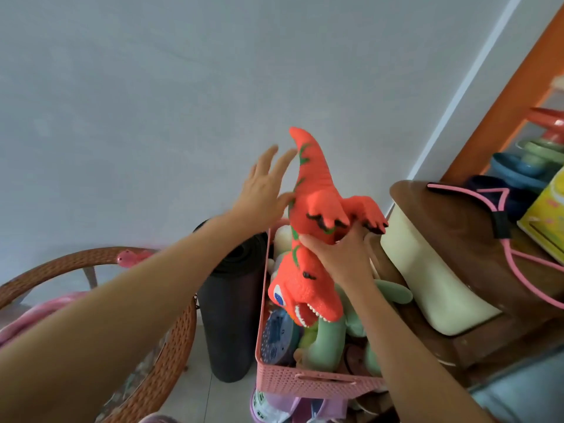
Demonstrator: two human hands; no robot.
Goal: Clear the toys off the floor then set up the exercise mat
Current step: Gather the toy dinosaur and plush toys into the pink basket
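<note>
Head cam: right hand (pixel 341 254) gripping orange dinosaur (pixel 317 215) over pink basket (pixel 308 383); left hand (pixel 265 190) spread at its 9 o'clock.

I'm scanning for anything I can read and getting nothing legible. Right of my right hand (pixel 341 254) there's a yellow box (pixel 546 209) with pink marks on its face, but they're too blurred for me to tell whether they're letters. Below that hand, in the pink basket (pixel 305 381), a blue round toy (pixel 276 337) shows raised dots and shapes, no digits I can make out. Under the basket a white and green item (pixel 262 403) carries a pattern, unreadable. The orange dinosaur (pixel 314 215) has stripes only, no label.
</note>
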